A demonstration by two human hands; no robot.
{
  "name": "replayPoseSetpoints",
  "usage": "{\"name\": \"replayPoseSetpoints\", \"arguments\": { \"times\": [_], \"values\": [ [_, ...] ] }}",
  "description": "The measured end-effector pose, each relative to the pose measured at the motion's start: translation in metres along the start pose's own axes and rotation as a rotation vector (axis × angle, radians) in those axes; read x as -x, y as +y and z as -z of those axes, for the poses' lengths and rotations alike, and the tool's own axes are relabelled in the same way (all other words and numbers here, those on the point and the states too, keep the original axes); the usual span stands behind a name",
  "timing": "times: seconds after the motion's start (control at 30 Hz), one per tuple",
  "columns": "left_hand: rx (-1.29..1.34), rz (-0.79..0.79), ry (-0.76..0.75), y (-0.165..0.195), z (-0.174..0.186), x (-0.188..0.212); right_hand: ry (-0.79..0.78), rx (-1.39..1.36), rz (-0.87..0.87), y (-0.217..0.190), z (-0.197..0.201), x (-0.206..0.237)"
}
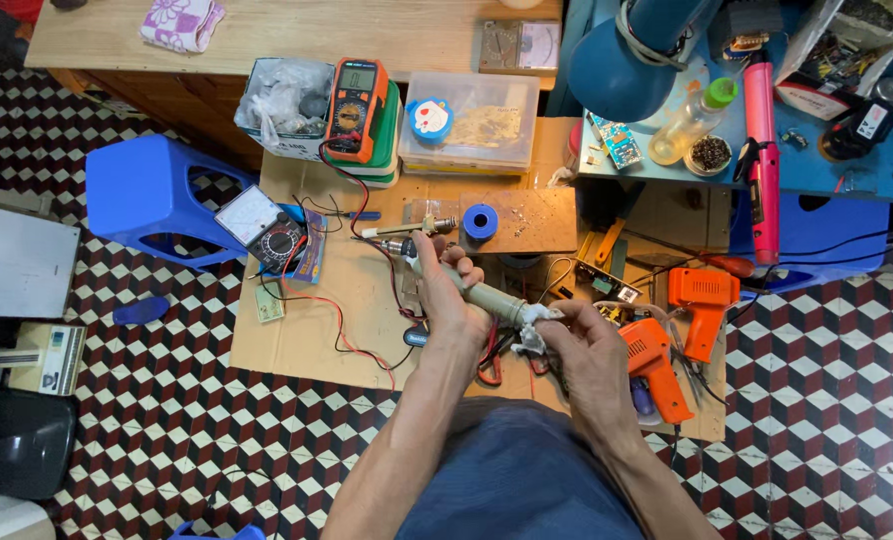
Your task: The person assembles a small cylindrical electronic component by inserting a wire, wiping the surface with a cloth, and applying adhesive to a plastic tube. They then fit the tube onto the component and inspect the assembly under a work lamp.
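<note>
Your work lies on a cardboard sheet [307, 335] spread over the checkered floor [827, 400]. On the cardboard you have an analog meter [263, 226] at left, a solder spool [481, 221] on a far wooden board [527, 222], and two orange tools [682, 320] at right.

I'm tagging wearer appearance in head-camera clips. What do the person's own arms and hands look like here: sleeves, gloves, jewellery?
Both forearms are bare up to the bottom edge of the picture, with no sleeves in view. The left hand and right hand wear no gloves. No ring, watch or bracelet can be seen. Below the arms, dark blue cloth covers the lap.
</note>
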State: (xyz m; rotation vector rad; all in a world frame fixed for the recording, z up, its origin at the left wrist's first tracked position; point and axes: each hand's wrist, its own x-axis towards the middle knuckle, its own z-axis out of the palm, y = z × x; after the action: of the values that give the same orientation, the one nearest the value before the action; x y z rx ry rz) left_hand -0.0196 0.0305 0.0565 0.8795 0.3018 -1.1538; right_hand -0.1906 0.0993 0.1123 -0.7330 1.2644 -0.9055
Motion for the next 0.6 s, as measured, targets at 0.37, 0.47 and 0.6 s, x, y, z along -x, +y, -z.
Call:
{"name": "replayPoseSetpoints", "arguments": {
  "times": [0.37,0.47,0.6],
  "values": [
    [-0.001,-0.033,0.000,0.026,-0.023,-0.008,-0.107,0.632,0.676,-0.019,-0.012,-0.011],
    [-0.017,-0.073,-0.072,0.036,-0.034,0.000,-0.131,0.400,0.304,-0.007,-0.009,-0.021],
    [-0.074,-0.121,-0.192,0.044,-0.045,0.008,-0.249,-0.087,-0.136,0.005,-0.004,-0.041]
  ]
}}
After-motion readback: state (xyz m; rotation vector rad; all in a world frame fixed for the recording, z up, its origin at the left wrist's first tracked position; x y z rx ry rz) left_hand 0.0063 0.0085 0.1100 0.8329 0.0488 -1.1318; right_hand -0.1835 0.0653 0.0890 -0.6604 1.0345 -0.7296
